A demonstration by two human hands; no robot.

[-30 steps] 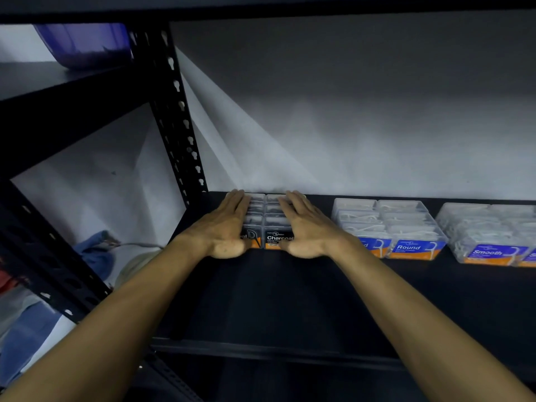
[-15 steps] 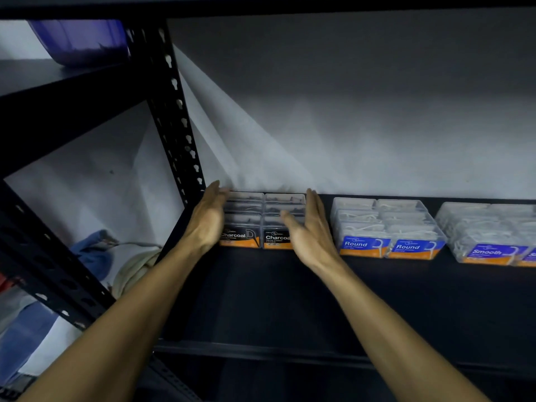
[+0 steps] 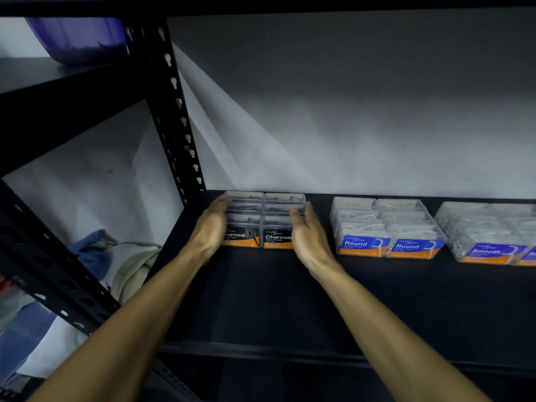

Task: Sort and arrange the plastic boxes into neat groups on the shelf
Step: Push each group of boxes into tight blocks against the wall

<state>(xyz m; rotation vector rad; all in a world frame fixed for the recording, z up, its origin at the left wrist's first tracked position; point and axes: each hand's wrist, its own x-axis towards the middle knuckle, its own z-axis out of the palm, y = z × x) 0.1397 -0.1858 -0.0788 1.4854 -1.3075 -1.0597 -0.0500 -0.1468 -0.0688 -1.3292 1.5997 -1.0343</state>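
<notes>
Surface: black shelf board [image 3: 261, 303] in a black metal rack, pale wall behind, dim light. Slotted upright post [image 3: 174, 111] stands at the shelf's back left corner. Purple tub [image 3: 78, 39] sits on the next shelf up, at left. Beyond the rack at lower left, blue and beige cloth [image 3: 116, 256] in a heap.

Boxes: three groups along the back of the shelf, near the wall. Charcoal boxes [image 3: 265, 221] at left, two columns side by side. Round boxes [image 3: 385, 227] in the middle, apart from the first group. Smooth boxes [image 3: 490, 233] at right, cut off by the frame edge.

Grip: left hand [image 3: 210, 230] lies flat against the left side of the Charcoal group, fingers straight and together. Right hand [image 3: 307, 230] lies flat against its right side, fingers straight. The group sits between both palms; neither hand curls round a box.

Room: the Charcoal group is close to the post on its left. A bare gap separates the right hand from the Round group. The front half of the board is bare up to its front lip.
</notes>
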